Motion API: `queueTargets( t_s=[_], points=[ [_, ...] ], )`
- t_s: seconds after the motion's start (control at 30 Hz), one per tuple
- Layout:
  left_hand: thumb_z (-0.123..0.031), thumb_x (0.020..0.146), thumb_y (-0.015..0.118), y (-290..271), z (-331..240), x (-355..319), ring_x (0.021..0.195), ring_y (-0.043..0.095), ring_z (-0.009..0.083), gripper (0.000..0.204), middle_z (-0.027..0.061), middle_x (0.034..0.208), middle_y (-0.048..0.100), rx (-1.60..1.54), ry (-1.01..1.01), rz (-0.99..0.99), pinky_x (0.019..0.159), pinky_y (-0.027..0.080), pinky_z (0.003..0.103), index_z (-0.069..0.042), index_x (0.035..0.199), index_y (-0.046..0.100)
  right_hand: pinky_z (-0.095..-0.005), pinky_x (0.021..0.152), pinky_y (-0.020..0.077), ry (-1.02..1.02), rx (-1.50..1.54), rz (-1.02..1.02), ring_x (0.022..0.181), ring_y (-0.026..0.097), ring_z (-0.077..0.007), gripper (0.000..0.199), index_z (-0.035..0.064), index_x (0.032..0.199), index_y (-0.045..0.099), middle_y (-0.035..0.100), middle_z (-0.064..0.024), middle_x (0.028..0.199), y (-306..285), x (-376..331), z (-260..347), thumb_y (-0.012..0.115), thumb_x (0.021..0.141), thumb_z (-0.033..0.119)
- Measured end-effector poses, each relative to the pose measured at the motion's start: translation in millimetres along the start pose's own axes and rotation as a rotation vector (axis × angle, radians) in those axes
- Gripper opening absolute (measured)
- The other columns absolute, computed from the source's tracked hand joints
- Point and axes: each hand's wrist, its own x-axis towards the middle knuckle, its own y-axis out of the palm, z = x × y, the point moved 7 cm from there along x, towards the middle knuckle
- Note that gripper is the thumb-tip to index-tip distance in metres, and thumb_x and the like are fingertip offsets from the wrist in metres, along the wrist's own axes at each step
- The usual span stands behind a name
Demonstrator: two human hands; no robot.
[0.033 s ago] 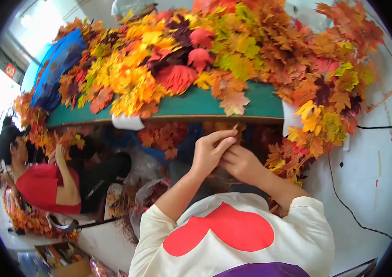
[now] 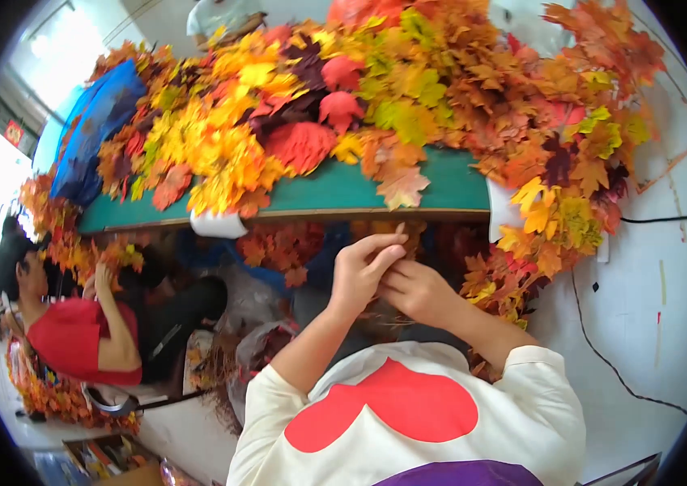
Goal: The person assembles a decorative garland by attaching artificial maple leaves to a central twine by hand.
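Two hands [image 2: 355, 277] meet beside one table [image 2: 319, 194].

Leaves [image 2: 396, 113], twelve o'clock: cloth-like, mostly matt. Table [image 2: 327, 192], twelve: smooth, matt. Blue sheet [image 2: 100, 130], ten: thin glossy plastic. Bag [image 2: 248, 296], eight: crinkled clear plastic. Shirt [image 2: 400, 413], six: matt cloth.

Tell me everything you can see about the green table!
The table has a flat green top, mostly buried under red, orange, yellow and purple leaves. Its thin brownish front edge looks bent, probably from the lens. White sheets hang over that edge in two places, and a blue plastic-looking sheet lies toward its left end. The hands are this side of it, seemingly not touching. Its legs don't show.
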Motion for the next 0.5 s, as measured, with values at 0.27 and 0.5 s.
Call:
queueTargets(
  t_s=[0.27, 0.5],
  points=[
    [-0.016, 0.090, 0.051, 2, 19, 29, 0.059, 0.057, 0.0093, 0.017, 0.0024, 0.073, 0.059, -0.560, -0.172, -0.238, 0.058, 0.051, 0.023, -0.003, 0.099, 0.058, -0.0372, 0.083, 0.0446, 0.292, 0.085, -0.304, 0.097, 0.055, -0.0282, 0.024, 0.0086, 0.094, 0.060, 0.058, -0.0106, 0.103, -67, -16, -93, 0.057, 0.072, 0.001],
    [-0.018, 0.094, 0.043, 34, 40, 29, 0.057, 0.040, 0.0044, 0.021, -0.0017, 0.071, 0.049, -0.671, -0.244, 0.063, 0.050, 0.036, 0.019, -0.006, 0.108, 0.053, -0.0387, 0.089, 0.0392, 0.974, -0.518, -0.338, 0.102, 0.049, -0.0349, 0.027, -0.0024, 0.108, 0.052, 0.052, -0.0178, 0.110, -104, -83, -279, 0.052, 0.083, 0.009]
  ],
)
